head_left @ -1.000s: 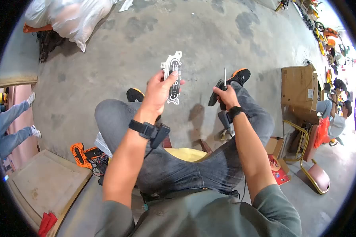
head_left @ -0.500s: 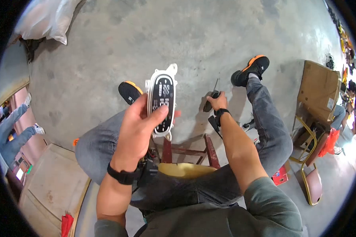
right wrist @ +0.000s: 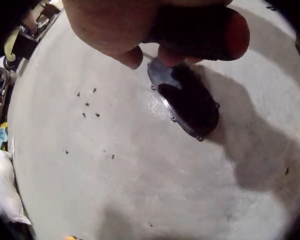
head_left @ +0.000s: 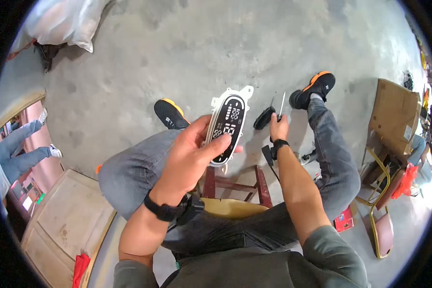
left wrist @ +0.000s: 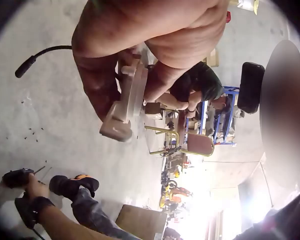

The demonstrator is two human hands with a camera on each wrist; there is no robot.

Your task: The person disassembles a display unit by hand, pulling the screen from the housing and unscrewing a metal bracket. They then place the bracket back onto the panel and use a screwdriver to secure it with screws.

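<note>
My left hand grips a white-framed digital display panel, its dark face with white icons turned up and my thumb lying over its lower part. In the left wrist view the panel's pale edge shows between the fingers. My right hand is low near the floor and holds a screwdriver, its shaft pointing away. The handle, black with a red end, shows in the right wrist view. An oval black cover with small screw lugs is by the right fingertips, which overlap its upper end.
Several small dark screws lie scattered on the concrete floor. My shoes stand either side. A reddish wooden stool is between my legs. A cardboard box and folding chair stand right; a beige panel is left.
The display panel came closer to me, then shifted right. My right hand, with the screwdriver, lowered toward the floor with the black cover beside it. My legs spread wider.
</note>
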